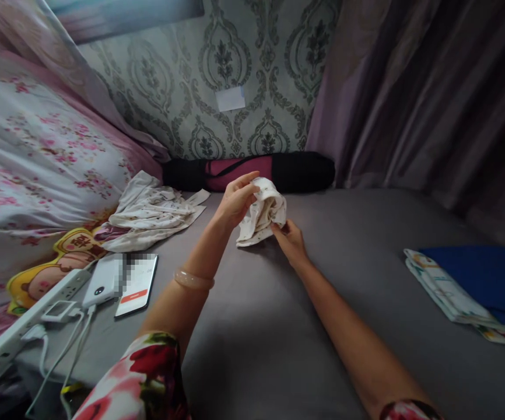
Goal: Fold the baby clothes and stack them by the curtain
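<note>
Both hands (236, 199) (291, 242) reach forward, left above right, pinching a speckled cloth (259, 214).

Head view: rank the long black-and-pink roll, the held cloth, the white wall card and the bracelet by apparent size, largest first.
1. Black-and-pink roll
2. Held cloth
3. White wall card and bracelet: too alike to rank; the bracelet is nearer the camera.

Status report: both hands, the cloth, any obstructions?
Left hand gripping white patterned cloth up top; right hand gripping its lower right. Cloth bunched. No obstruction seen: rumpled cloth pile off left, long bag behind.
</note>
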Demonstrator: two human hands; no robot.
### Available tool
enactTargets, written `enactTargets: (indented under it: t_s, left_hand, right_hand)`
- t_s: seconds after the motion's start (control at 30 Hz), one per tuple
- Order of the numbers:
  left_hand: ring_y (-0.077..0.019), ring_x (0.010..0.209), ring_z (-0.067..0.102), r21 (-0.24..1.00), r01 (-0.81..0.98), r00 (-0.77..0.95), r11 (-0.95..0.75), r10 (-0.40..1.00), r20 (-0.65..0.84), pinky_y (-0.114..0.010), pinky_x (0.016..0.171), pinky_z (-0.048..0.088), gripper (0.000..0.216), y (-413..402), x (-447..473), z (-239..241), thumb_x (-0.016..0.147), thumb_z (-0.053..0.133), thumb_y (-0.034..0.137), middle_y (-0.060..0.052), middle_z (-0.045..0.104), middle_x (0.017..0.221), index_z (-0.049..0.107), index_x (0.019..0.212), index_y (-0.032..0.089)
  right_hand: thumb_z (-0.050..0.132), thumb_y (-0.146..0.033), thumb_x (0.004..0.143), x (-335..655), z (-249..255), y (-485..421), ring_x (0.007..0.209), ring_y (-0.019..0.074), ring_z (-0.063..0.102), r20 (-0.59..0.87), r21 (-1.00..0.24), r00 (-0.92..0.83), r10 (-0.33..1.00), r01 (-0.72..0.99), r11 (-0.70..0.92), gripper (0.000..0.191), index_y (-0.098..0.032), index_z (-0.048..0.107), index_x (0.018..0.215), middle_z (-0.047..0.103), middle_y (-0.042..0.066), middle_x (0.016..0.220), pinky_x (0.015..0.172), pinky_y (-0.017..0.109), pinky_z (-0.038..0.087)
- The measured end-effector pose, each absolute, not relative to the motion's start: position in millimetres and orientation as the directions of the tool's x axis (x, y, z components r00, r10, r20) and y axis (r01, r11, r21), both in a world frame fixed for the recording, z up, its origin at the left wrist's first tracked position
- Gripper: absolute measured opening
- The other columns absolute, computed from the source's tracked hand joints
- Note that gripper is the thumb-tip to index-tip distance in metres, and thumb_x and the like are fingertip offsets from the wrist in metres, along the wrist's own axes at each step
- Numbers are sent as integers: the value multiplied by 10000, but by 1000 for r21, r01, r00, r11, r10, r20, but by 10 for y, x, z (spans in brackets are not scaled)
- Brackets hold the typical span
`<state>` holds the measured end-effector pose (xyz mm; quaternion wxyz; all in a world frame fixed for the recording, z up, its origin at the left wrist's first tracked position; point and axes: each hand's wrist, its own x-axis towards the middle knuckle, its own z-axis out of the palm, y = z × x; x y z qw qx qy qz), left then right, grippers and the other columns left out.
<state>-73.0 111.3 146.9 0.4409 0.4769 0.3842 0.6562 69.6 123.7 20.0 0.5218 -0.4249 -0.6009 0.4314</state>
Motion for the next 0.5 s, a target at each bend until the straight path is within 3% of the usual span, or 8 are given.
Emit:
enactTargets:
  t_s: [0.1,0.2,0.37,0.5]
  left_hand:
    - [-116,763,616,915,-210,-172,-344,934,312,-252,751,468,577,1077,-642,1384,633,604,70,-35,660,870,616,1209,109]
    - [-112,761,611,901,-229,-253,-368,916,310,-227,729,461,588,1089,-641,1248,608,653,82,-20,659,855,615,1194,116]
    - [-84,621,565,934,-211,-377,-289,905,194,-196,586,438,382,1094,-701,1043,631,760,224,-7,648,756,670,988,120]
    - [-50,436,443,976,-182,-361,-120,931,47,-182,408,298,257,1037,-718,959,661,774,303,33,563,571,682,836,140]
  right_hand:
    - [526,-493,796,816,250,1313,771,163,586,227,-974,-27,973,-4,227,362,-164,642,893,659,3,797,686,249,449]
    - [512,-473,773,988,373,1390,728,151,553,201,-978,28,979,-58,203,345,-168,642,868,629,-15,747,657,242,434]
    - [554,-471,738,1284,756,1383,642,134,528,209,-978,-36,977,-18,208,321,-178,650,829,610,-4,704,587,230,408]
    - [613,-420,694,1461,1069,1224,591,124,522,184,-982,-134,974,6,187,302,-175,669,862,622,9,694,528,222,378]
